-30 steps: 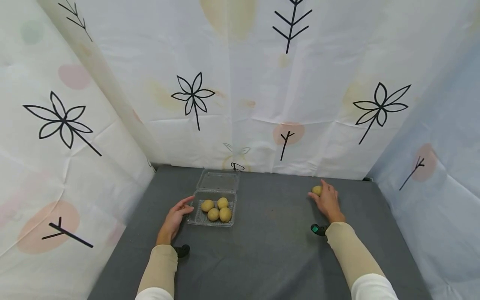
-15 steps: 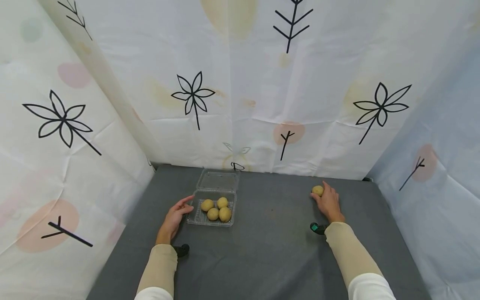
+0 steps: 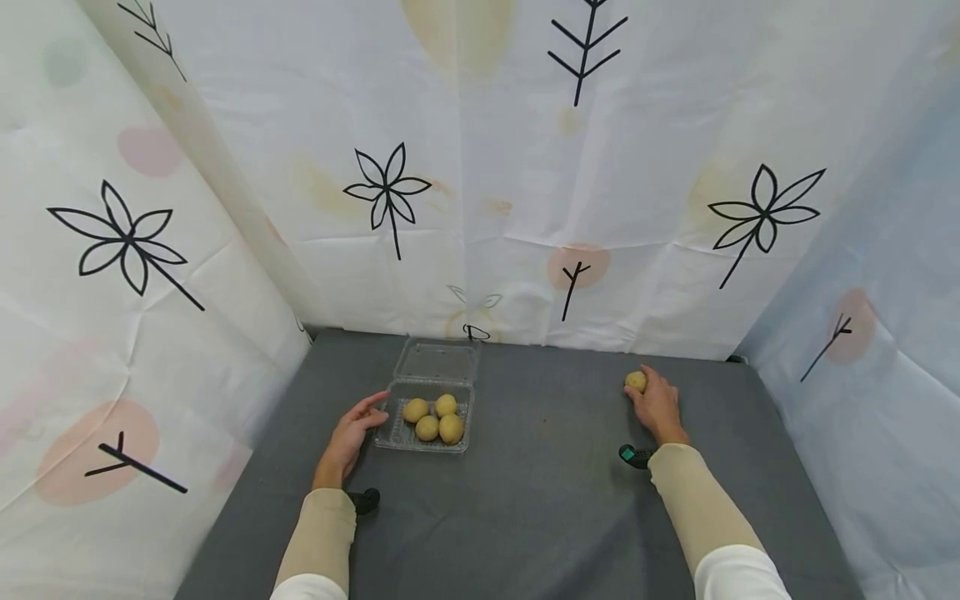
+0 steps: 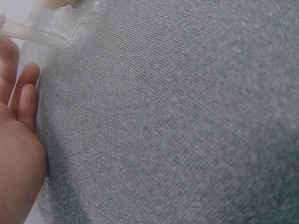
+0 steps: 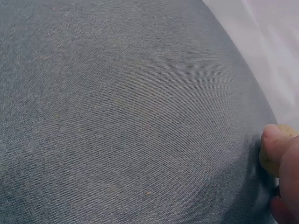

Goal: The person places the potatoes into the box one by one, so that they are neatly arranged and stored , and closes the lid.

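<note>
My right hand [image 3: 657, 408] holds a small yellow-brown potato [image 3: 635, 382] at the back right of the grey table. In the right wrist view the thumb [image 5: 276, 142] lies against the potato [image 5: 268, 164], and the other fingers are mostly out of frame. A clear plastic clamshell box [image 3: 420, 447] stands at the left with its lid [image 3: 437, 362] folded back. Several potatoes [image 3: 451, 429] lie inside it. My left hand [image 3: 349, 437] rests at the box's left side, fingertips at the rim. The left wrist view shows the box rim [image 4: 42, 35] crossing by relaxed fingers.
Grey cloth [image 3: 540, 500] covers the table. White printed curtains hang along the back [image 3: 510, 167] and both sides, close to the table edges. A black wrist device [image 3: 636, 456] shows at my right wrist, another [image 3: 364, 501] at my left.
My right hand has shifted slightly, its fingers drawing in nearer the potato, which shows a little further right. My left hand and the box have stayed in place.
</note>
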### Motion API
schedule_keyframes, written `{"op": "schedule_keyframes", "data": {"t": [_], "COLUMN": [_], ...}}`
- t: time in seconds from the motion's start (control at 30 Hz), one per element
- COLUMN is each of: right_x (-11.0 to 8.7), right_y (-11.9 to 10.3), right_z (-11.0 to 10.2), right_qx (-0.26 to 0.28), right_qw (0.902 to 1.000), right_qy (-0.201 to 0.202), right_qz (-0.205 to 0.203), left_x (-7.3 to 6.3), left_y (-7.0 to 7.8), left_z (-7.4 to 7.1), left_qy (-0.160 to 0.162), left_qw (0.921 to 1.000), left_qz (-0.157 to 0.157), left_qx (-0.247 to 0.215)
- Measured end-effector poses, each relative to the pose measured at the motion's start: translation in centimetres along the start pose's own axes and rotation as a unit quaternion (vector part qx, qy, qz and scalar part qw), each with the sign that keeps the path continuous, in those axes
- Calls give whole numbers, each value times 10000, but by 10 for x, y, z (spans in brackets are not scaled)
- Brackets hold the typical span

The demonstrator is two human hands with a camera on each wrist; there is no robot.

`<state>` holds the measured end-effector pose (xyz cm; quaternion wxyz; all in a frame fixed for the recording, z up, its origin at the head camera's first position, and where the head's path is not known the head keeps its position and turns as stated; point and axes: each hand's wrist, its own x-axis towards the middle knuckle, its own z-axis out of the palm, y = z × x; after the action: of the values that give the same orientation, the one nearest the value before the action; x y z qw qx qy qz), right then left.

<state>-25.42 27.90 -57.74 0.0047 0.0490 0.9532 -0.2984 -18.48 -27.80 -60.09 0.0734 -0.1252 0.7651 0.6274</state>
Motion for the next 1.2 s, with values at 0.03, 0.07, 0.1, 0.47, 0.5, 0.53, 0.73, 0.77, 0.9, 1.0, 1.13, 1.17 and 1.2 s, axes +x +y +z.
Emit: {"op": "schedule_keyframes", "data": {"t": [0.03, 0.07, 0.1, 0.47, 0.5, 0.53, 0.73, 0.77, 0.9, 1.0, 1.13, 1.17, 1.2], "right_x": [0, 1, 1, 1, 1, 0, -5, -6, -9, -12, -14, -15, -16], "right_y": [0, 0, 0, -3, -4, -5, -8, -8, -7, -8, -11, -12, -13], "right_z": [0, 0, 0, 1, 0, 0, 0, 1, 1, 2, 2, 3, 4], "right_qx": [-17, -22, -17, 113, 129, 137, 275, 302, 364, 351, 391, 424, 456], "right_qw": [10000, 10000, 10000, 9999, 9998, 9998, 9995, 9994, 9991, 9992, 9988, 9986, 9983], "right_qy": [-7, -4, -2, 50, 53, 53, 145, 171, 180, 144, 180, 202, 217], "right_qz": [12, 23, 34, 111, 111, 105, -2, -33, -112, -161, -234, -257, -282], "left_x": [0, 0, 0, -1, -1, -1, -1, -1, -1, -1, -1, -1, -1], "left_y": [0, 0, 1, 1, 1, 1, 0, 0, 0, 0, 0, 0, 0], "left_z": [0, 0, 0, -1, -1, -1, -1, -1, -1, 0, 0, 0, 0], "left_qy": [3, 10, 8, -28, -21, -18, -32, -38, -66, -73, -73, -74, -71], "left_qw": [10000, 10000, 10000, 10000, 10000, 10000, 10000, 10000, 10000, 10000, 10000, 10000, 10000], "left_qz": [4, 2, 6, 32, 25, 12, -8, 1, 37, 52, 53, 57, 61], "left_qx": [-3, -15, -15, -34, -30, -29, 27, 26, 23, 27, 20, 10, 2]}}
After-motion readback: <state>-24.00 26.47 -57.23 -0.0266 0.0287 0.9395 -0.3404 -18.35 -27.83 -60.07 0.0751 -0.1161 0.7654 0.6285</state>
